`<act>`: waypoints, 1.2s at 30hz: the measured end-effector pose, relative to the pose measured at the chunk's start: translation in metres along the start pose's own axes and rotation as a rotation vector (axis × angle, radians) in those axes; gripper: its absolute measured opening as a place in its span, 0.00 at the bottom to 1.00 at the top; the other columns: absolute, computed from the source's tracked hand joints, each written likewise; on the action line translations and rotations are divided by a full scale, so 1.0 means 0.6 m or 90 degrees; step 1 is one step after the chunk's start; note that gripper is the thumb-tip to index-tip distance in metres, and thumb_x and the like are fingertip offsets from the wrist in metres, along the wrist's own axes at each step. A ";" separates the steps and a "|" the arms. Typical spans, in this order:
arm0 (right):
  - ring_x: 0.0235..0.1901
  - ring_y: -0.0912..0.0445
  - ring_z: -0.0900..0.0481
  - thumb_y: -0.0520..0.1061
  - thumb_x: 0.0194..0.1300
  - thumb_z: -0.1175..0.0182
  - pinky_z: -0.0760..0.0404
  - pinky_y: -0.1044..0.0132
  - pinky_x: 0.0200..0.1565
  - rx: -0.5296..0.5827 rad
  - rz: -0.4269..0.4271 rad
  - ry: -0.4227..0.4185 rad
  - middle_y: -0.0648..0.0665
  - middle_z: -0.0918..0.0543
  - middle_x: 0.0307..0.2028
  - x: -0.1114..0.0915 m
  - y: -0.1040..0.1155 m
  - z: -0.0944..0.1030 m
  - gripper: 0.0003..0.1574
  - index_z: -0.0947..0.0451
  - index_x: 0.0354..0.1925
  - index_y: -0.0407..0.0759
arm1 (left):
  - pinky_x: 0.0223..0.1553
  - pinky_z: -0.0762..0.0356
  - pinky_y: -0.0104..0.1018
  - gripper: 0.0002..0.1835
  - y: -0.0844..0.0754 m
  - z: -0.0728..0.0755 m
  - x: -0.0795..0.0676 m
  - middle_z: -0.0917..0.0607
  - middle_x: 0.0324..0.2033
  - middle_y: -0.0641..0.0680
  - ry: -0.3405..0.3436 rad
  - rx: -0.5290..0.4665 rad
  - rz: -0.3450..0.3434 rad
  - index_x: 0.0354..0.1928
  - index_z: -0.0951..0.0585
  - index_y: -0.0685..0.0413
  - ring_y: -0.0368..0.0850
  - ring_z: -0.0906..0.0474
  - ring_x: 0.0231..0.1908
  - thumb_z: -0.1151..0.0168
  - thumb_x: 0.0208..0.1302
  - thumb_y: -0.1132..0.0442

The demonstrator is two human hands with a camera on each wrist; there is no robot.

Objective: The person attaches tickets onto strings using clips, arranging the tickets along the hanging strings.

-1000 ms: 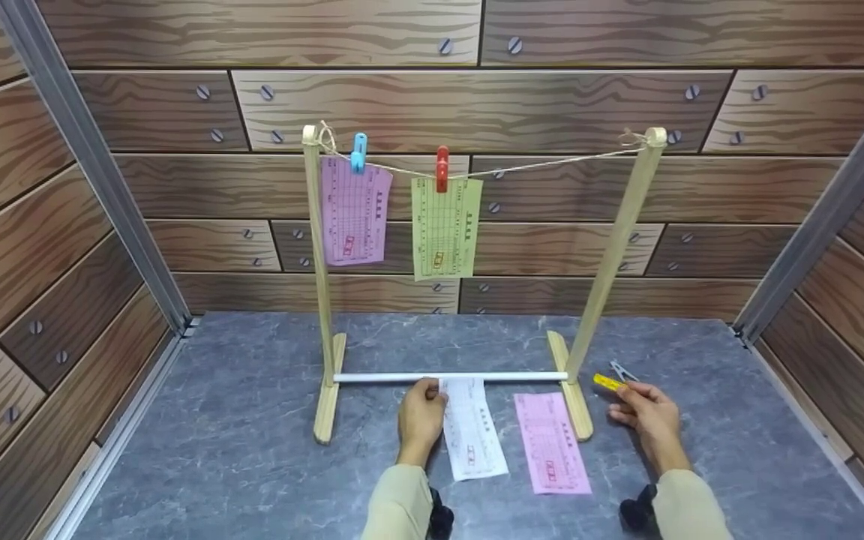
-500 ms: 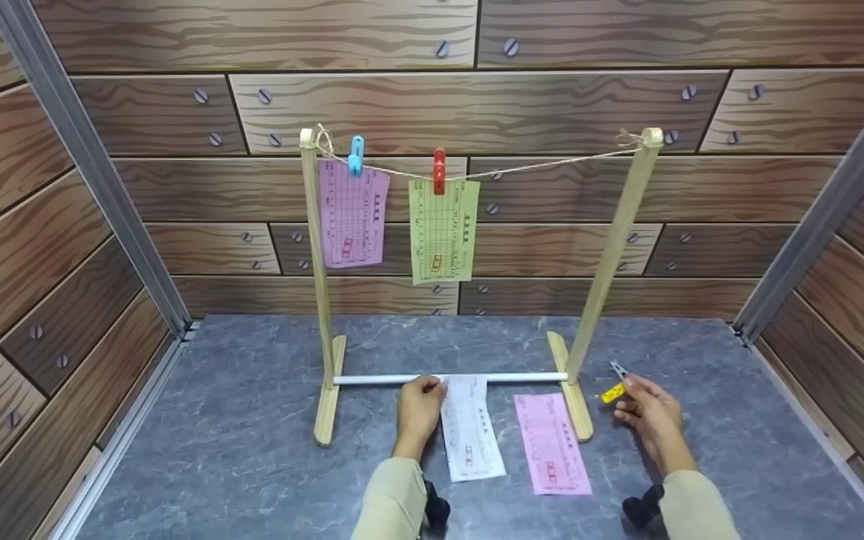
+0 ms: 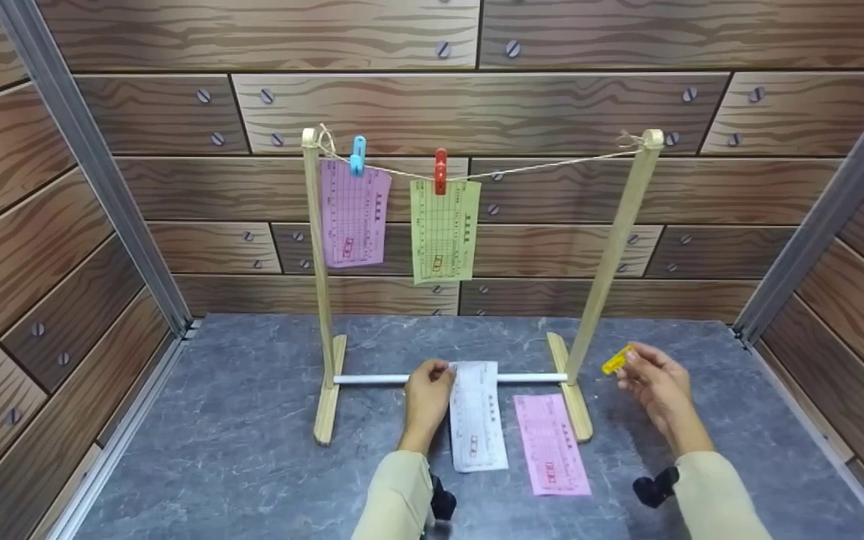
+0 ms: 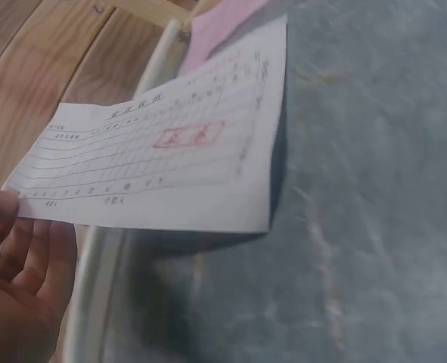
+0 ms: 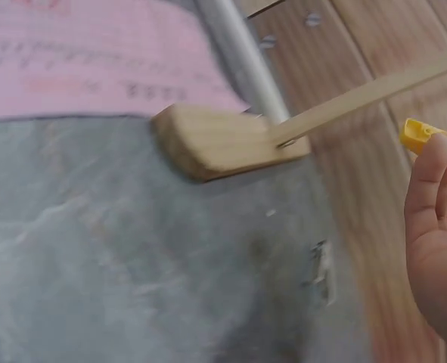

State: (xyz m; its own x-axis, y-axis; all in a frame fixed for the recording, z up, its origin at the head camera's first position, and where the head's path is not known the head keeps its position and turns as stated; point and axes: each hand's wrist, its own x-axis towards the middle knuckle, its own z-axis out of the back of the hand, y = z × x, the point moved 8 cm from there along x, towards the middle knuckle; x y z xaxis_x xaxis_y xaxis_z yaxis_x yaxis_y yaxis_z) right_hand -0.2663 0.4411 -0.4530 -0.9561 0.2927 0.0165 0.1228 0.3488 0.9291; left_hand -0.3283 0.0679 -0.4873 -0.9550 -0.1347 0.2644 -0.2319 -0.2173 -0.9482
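My left hand point(image 3: 427, 397) pinches the top left corner of a white printed slip point(image 3: 478, 416). In the left wrist view the slip point(image 4: 155, 159) is lifted off the table, its shadow below. My right hand point(image 3: 658, 390) holds a yellow clothespin point(image 3: 616, 360) between thumb and fingers, raised right of the wooden stand. Between the hands a pink slip point(image 3: 552, 444) lies flat on the table by the stand's right foot point(image 3: 578, 412). Overhead, a blue clothespin point(image 3: 358, 156) holds a purple slip point(image 3: 355, 217) on the string, and a red clothespin point(image 3: 441, 172) holds a yellow-green slip point(image 3: 445, 232).
The stand has two wooden posts point(image 3: 622, 247), a string point(image 3: 552, 162) tied between their tops and a white crossbar point(image 3: 529, 378) low down. A grey clothespin point(image 5: 324, 272) lies on the table point(image 3: 237, 450) near the right hand. Wood-patterned walls point(image 3: 702, 187) enclose the table.
The left hand has lifted the white slip from the table, up and slightly right. The right hand has raised the yellow clothespin, turning it, and moved a little farther away.
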 end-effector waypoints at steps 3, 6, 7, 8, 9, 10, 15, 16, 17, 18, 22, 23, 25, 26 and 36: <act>0.28 0.55 0.16 0.33 0.72 0.42 0.16 0.65 0.33 0.033 0.027 0.032 0.43 0.17 0.34 0.001 0.025 -0.019 0.10 0.16 0.44 0.45 | 0.34 0.25 0.38 0.03 -0.015 0.000 0.004 0.19 0.27 0.47 0.007 -0.020 -0.001 0.36 0.15 0.58 0.41 0.25 0.29 0.35 0.65 0.66; 0.29 0.53 0.16 0.32 0.73 0.44 0.15 0.65 0.34 0.070 0.052 0.069 0.41 0.16 0.34 0.001 0.048 -0.038 0.12 0.16 0.46 0.42 | 0.34 0.25 0.38 0.04 -0.031 0.000 0.008 0.19 0.28 0.48 0.017 -0.032 -0.004 0.37 0.15 0.58 0.41 0.24 0.30 0.36 0.67 0.65; 0.29 0.53 0.15 0.31 0.73 0.45 0.15 0.64 0.34 0.079 0.062 0.082 0.41 0.16 0.34 0.000 0.056 -0.044 0.13 0.16 0.47 0.41 | 0.35 0.25 0.38 0.05 -0.036 -0.001 0.009 0.19 0.28 0.48 0.020 -0.039 -0.004 0.38 0.15 0.59 0.41 0.24 0.30 0.36 0.68 0.65; 0.29 0.52 0.15 0.30 0.74 0.46 0.15 0.64 0.34 0.084 0.073 0.092 0.40 0.16 0.34 -0.001 0.064 -0.050 0.14 0.16 0.47 0.41 | 0.35 0.24 0.38 0.05 -0.042 -0.001 0.011 0.19 0.28 0.48 0.020 -0.044 -0.008 0.38 0.15 0.59 0.41 0.24 0.30 0.36 0.68 0.65; 0.29 0.52 0.15 0.30 0.74 0.47 0.15 0.63 0.34 0.087 0.083 0.104 0.40 0.16 0.34 -0.002 0.071 -0.056 0.15 0.16 0.47 0.41 | 0.35 0.24 0.38 0.05 -0.049 0.000 0.012 0.19 0.28 0.48 0.020 -0.048 -0.015 0.37 0.15 0.60 0.41 0.24 0.30 0.36 0.67 0.66; 0.29 0.52 0.15 0.29 0.74 0.47 0.15 0.63 0.34 0.087 0.091 0.112 0.40 0.16 0.35 -0.002 0.078 -0.062 0.15 0.16 0.47 0.41 | 0.35 0.24 0.38 0.05 -0.056 0.000 0.014 0.18 0.28 0.49 0.019 -0.052 -0.022 0.37 0.15 0.60 0.41 0.24 0.29 0.36 0.67 0.66; 0.30 0.51 0.15 0.29 0.73 0.47 0.15 0.62 0.34 0.081 0.128 0.148 0.39 0.15 0.37 -0.006 0.107 -0.091 0.16 0.16 0.50 0.39 | 0.34 0.25 0.37 0.04 -0.091 0.003 0.023 0.19 0.26 0.48 0.010 -0.058 -0.043 0.35 0.15 0.60 0.40 0.26 0.28 0.36 0.66 0.66; 0.30 0.51 0.15 0.28 0.73 0.47 0.15 0.62 0.34 0.084 0.134 0.156 0.39 0.15 0.37 -0.007 0.113 -0.096 0.16 0.17 0.50 0.38 | 0.34 0.25 0.36 0.04 -0.097 0.004 0.025 0.19 0.26 0.47 0.010 -0.059 -0.046 0.35 0.15 0.59 0.40 0.26 0.28 0.36 0.66 0.66; 0.30 0.51 0.15 0.28 0.73 0.47 0.15 0.62 0.34 0.088 0.141 0.166 0.39 0.15 0.37 -0.007 0.119 -0.102 0.16 0.17 0.50 0.38 | 0.33 0.26 0.36 0.04 -0.104 0.005 0.027 0.19 0.26 0.47 0.009 -0.063 -0.053 0.35 0.15 0.59 0.39 0.26 0.28 0.36 0.66 0.66; 0.30 0.50 0.15 0.28 0.73 0.47 0.15 0.61 0.34 0.093 0.147 0.175 0.39 0.15 0.37 -0.008 0.125 -0.107 0.16 0.17 0.50 0.37 | 0.33 0.26 0.36 0.04 -0.111 0.005 0.030 0.19 0.25 0.47 0.009 -0.067 -0.060 0.35 0.15 0.60 0.39 0.26 0.28 0.36 0.66 0.66; 0.30 0.50 0.15 0.27 0.73 0.48 0.15 0.61 0.34 0.107 0.163 0.201 0.38 0.15 0.37 -0.012 0.148 -0.128 0.16 0.19 0.52 0.34 | 0.33 0.26 0.35 0.03 -0.140 0.009 0.039 0.19 0.26 0.47 0.004 -0.083 -0.087 0.35 0.14 0.59 0.39 0.26 0.27 0.35 0.65 0.67; 0.30 0.49 0.15 0.27 0.73 0.48 0.15 0.61 0.34 0.106 0.165 0.205 0.38 0.15 0.37 -0.013 0.153 -0.132 0.16 0.19 0.52 0.33 | 0.32 0.27 0.34 0.03 -0.148 0.010 0.041 0.19 0.26 0.47 0.003 -0.091 -0.094 0.35 0.14 0.59 0.39 0.26 0.27 0.35 0.65 0.67; 0.30 0.49 0.15 0.27 0.72 0.48 0.15 0.61 0.34 0.100 0.169 0.207 0.37 0.16 0.37 -0.015 0.164 -0.141 0.15 0.20 0.53 0.32 | 0.31 0.27 0.34 0.03 -0.161 0.012 0.045 0.19 0.26 0.47 0.002 -0.104 -0.102 0.36 0.14 0.60 0.39 0.27 0.27 0.35 0.65 0.68; 0.30 0.49 0.15 0.27 0.72 0.47 0.15 0.61 0.34 0.097 0.171 0.211 0.37 0.15 0.37 -0.016 0.168 -0.145 0.15 0.20 0.53 0.32 | 0.30 0.28 0.33 0.02 -0.168 0.013 0.047 0.19 0.25 0.47 0.002 -0.110 -0.106 0.36 0.14 0.60 0.39 0.27 0.26 0.35 0.65 0.69; 0.29 0.48 0.15 0.26 0.72 0.47 0.15 0.61 0.32 0.031 0.209 0.228 0.37 0.16 0.38 -0.028 0.218 -0.190 0.17 0.26 0.58 0.24 | 0.29 0.30 0.32 0.02 -0.228 0.023 0.064 0.21 0.24 0.46 0.010 -0.174 -0.136 0.36 0.15 0.62 0.38 0.29 0.25 0.36 0.64 0.70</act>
State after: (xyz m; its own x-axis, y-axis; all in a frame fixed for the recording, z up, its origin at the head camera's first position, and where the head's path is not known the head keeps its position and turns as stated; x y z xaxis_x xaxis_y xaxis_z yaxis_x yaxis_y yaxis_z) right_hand -0.2646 0.3807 -0.2895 -0.8950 0.0722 0.4401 0.4376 0.3329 0.8353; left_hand -0.3305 0.0794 -0.3449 -0.8817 -0.0994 0.4613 -0.4659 0.0287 -0.8844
